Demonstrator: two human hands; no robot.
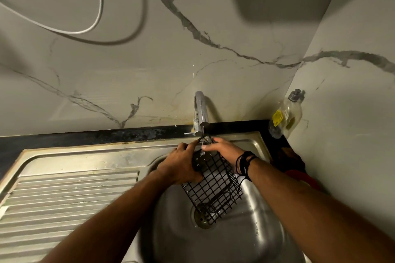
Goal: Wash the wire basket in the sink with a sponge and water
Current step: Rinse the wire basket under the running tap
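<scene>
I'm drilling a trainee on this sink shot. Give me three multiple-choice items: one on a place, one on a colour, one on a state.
1. Where is the soap bottle?
A. right back corner
B. on the drainboard
C. in the basin

2. What colour is the wire basket?
A. white
B. black
C. red

3. What is the tap doing?
A. shut off
B. running a thin stream
C. removed

Answers: 1 A, it stands against the walls' corner. 2 B, its grid is black. 3 B, water falls onto the basket held by the left hand and right hand.

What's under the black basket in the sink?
Under the wire basket is the sink bottom with its round drain, seen partly through the wires. The left hand covers the basket's upper side.
</scene>
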